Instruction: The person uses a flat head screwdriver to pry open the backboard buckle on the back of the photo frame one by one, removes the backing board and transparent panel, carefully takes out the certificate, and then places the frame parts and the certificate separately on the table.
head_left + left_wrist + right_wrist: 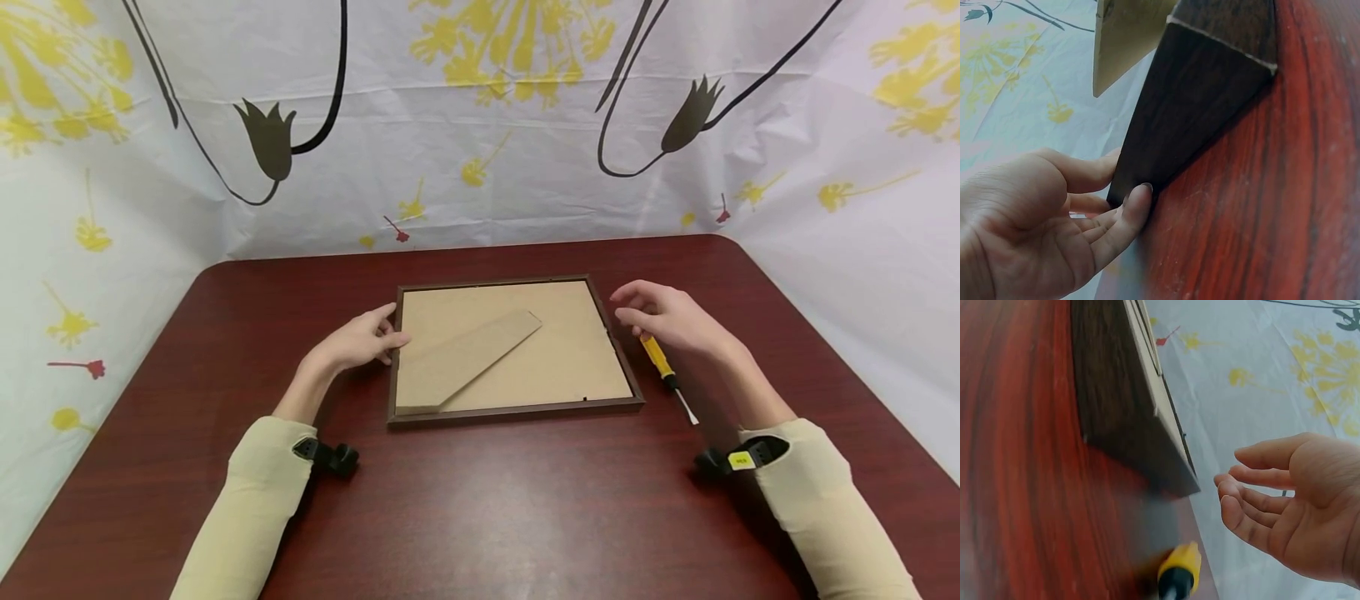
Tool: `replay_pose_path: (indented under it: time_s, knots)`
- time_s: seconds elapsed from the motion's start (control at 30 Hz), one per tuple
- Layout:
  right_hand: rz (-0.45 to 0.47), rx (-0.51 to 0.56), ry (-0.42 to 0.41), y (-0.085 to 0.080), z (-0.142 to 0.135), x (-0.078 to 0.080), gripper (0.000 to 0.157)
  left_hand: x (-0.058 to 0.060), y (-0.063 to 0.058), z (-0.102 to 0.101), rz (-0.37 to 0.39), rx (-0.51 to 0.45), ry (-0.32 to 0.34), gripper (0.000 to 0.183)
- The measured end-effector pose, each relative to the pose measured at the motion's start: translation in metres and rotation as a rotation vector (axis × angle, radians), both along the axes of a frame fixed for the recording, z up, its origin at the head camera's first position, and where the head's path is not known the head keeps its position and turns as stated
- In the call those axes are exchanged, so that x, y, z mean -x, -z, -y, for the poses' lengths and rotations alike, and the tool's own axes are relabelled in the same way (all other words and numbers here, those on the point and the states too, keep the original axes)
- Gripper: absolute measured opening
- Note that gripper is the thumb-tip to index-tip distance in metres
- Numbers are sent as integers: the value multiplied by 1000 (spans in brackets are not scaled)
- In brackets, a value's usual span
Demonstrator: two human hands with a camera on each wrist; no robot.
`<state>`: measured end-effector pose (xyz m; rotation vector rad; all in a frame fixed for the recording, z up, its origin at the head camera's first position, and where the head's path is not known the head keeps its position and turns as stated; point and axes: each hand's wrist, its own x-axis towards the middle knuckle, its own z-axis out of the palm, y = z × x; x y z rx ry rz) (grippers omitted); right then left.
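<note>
Frame point(540, 367) is lying on the counter point(480, 508), left grip point(362, 337) pinching its left edge; right grip point(669, 317), relaxed and holding nothing, is hovering by the screwdriver point(657, 357), so a low sweep could be knocking it away.

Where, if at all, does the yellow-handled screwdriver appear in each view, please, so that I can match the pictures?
Head: the screwdriver lies right of centre, beside the right edge of the dark frame and just below the right hand.
Left wrist: not in it.
Right wrist: at the bottom, slightly right of centre, its yellow handle uppermost.
Shared landmark: the dark frame, visible in all three.
</note>
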<state>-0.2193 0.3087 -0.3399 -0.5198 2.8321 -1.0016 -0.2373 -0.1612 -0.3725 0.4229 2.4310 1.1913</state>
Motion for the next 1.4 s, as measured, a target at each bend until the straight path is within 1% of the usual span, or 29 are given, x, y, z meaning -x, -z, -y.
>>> replay_pose_path:
  time_s: [0.27,0.37,0.57,0.63,0.8,0.93,1.17,1.27,1.4]
  knots:
    - [-7,43,-6,-4,26,8,32,2,1,2,3,5,13,79]
    - [-27,47,-12,-4,34,13,32,2,1,2,7,5,11,79]
    - [-83,29,-65,-1,53,24,30,2,1,1,10,19,11,78]
    - [-86,28,-80,0,59,27,31,1,1,2,9,21,11,78]
    - [-62,54,-119,-1,76,33,41,1,-1,2,-1,24,15,78]
    - [-34,54,-170,-2,88,37,48,1,-1,1,-6,29,18,78]
    - [-14,46,-227,0,102,42,54,2,0,1,-7,38,6,78]
    - [15,30,-254,4,104,43,56,2,1,1,-10,39,4,78]
    - [58,24,-279,9,106,43,54,1,0,1,-13,43,3,78]
